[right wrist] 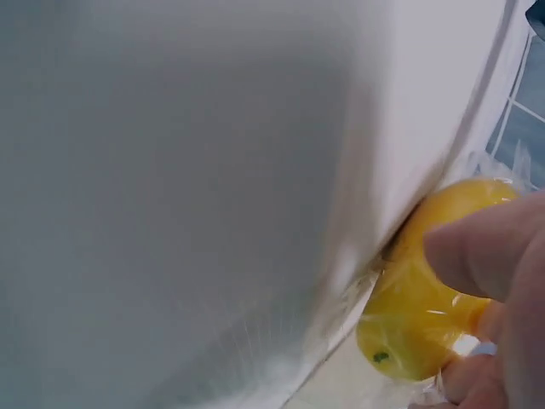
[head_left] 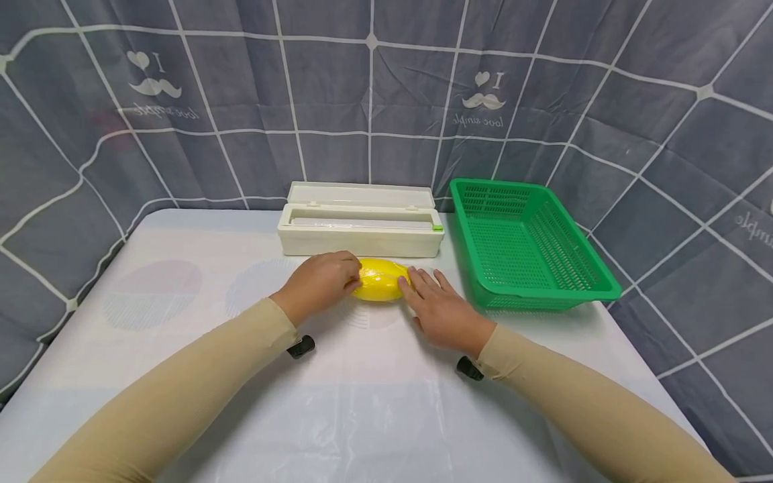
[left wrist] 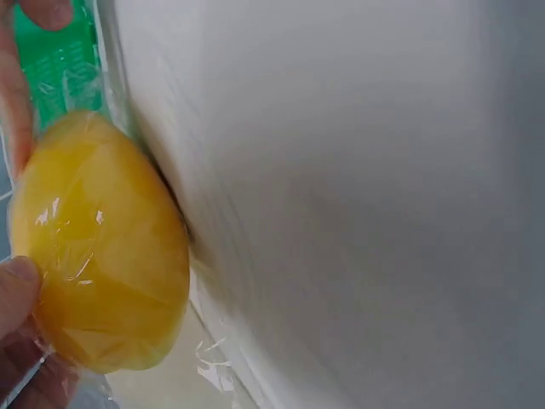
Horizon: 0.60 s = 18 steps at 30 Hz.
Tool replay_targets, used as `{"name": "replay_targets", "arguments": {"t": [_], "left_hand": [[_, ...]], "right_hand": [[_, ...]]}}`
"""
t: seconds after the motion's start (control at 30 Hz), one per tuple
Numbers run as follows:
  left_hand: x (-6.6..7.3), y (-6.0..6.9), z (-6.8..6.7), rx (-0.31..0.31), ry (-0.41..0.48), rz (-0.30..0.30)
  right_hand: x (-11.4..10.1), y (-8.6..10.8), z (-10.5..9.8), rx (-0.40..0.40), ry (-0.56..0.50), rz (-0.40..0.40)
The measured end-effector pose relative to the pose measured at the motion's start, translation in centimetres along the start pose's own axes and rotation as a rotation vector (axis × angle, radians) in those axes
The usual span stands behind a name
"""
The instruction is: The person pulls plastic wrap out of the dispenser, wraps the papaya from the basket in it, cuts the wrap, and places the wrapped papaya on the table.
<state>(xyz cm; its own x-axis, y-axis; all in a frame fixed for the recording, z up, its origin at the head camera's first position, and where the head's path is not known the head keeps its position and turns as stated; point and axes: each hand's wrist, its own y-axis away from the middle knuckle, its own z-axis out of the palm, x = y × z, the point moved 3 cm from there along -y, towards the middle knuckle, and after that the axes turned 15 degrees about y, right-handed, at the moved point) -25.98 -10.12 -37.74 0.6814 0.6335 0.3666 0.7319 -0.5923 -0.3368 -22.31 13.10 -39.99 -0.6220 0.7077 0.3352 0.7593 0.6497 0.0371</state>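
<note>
A yellow mango point(head_left: 380, 280) wrapped in clear cling film point(left wrist: 215, 365) lies on its side on the table, just in front of the white film dispenser box point(head_left: 362, 241). At its left end my left hand point(head_left: 322, 282) has curled fingers and pinches the film between thumb and fingers. My right hand point(head_left: 441, 310) rests against the right end with its fingers spread and fairly straight. In the right wrist view the thumb point(right wrist: 477, 256) lies over the wrapped mango, whose tip has a small green mark. The fingers partly hide both ends.
A green plastic basket point(head_left: 604, 294) stands to the right of the dispenser, beyond my right hand. The dispenser's lid point(head_left: 362, 195) is raised, showing a roll inside. Grey checked cloth point(head_left: 326, 87) hangs behind and beside the pale-covered table point(head_left: 362, 422).
</note>
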Motion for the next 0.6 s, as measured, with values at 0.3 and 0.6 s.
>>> {"name": "replay_targets", "arguments": {"t": [0.3,0.6], "left_hand": [[0.22,0.30,0.11,-0.089,-0.090,0.031],[-0.74,0.71,-0.30,-0.126,0.016,-0.067]], "right_hand": [[0.23,0.05,-0.27,-0.051,0.015,-0.017],[0.73,-0.14,0.08,-0.124,-0.186,-0.045]]}}
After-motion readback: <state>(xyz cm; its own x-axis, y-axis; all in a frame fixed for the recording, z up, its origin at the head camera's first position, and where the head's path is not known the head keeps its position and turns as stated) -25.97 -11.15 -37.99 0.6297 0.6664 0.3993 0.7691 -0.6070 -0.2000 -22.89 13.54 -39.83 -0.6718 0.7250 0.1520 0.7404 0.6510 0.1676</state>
